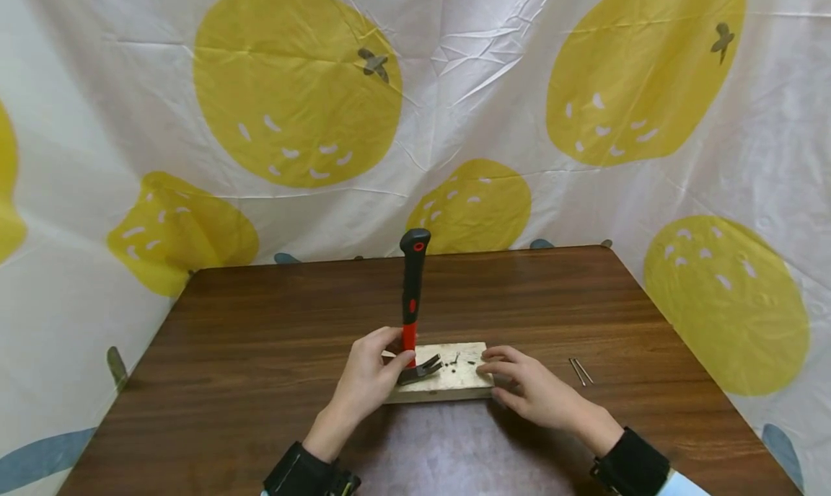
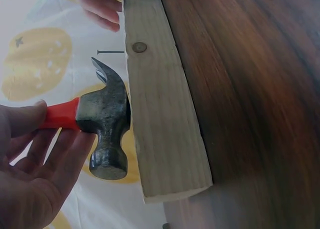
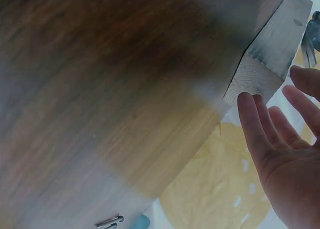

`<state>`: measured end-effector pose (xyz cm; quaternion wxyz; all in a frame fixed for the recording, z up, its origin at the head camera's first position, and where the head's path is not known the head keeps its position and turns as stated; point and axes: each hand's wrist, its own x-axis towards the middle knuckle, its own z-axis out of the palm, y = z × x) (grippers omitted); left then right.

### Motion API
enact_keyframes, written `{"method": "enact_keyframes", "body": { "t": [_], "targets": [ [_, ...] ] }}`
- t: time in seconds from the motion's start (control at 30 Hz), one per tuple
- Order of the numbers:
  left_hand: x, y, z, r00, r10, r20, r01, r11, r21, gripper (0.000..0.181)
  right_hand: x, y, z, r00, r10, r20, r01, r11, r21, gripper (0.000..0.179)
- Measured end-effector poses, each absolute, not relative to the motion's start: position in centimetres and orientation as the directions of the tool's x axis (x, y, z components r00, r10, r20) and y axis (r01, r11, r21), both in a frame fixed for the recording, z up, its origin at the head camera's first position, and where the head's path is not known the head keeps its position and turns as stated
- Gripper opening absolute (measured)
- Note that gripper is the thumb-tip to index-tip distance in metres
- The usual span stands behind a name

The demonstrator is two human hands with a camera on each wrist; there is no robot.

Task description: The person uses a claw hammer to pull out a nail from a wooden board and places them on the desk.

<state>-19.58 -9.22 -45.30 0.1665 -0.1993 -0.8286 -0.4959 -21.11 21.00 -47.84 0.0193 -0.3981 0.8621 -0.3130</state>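
Observation:
A claw hammer (image 1: 412, 287) with a black and red handle stands head down on a pale wooden block (image 1: 448, 393), its handle pointing up. My left hand (image 1: 365, 373) holds it low by the red neck, between thumb and fingers, as the left wrist view shows. The claw points right, toward a nail (image 2: 111, 52) that sticks up from the block. Small dark holes or marks dot the top face around the nail. At the block's right end is my right hand (image 1: 535, 389), fingers relaxed and spread, fingertips right at the edge (image 3: 280, 154).
Two loose nails (image 1: 581, 372) lie on the brown wooden table (image 1: 260, 381) to the right of my right hand. A white cloth (image 1: 454, 121) printed with yellow fruit hangs behind the table and along its sides.

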Motion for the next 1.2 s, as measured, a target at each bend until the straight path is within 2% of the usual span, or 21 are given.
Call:
{"method": "enact_keyframes", "body": {
  "t": [0.33, 1.2],
  "targets": [
    [-20.0, -8.2, -45.3, -0.844, 0.219, 0.49, 0.534, 0.429, 0.728, 0.024, -21.1, 20.6, -48.2, -0.642, -0.716, 0.274, -0.737, 0.479, -0.476, 0.036],
    [-21.3, -6.4, -45.0, -0.818, 0.293, 0.495, 0.575, 0.425, 0.699, 0.021, -21.1, 20.7, -48.3, -0.675, -0.703, 0.225, -0.704, 0.523, -0.48, 0.037]
  ]
}}
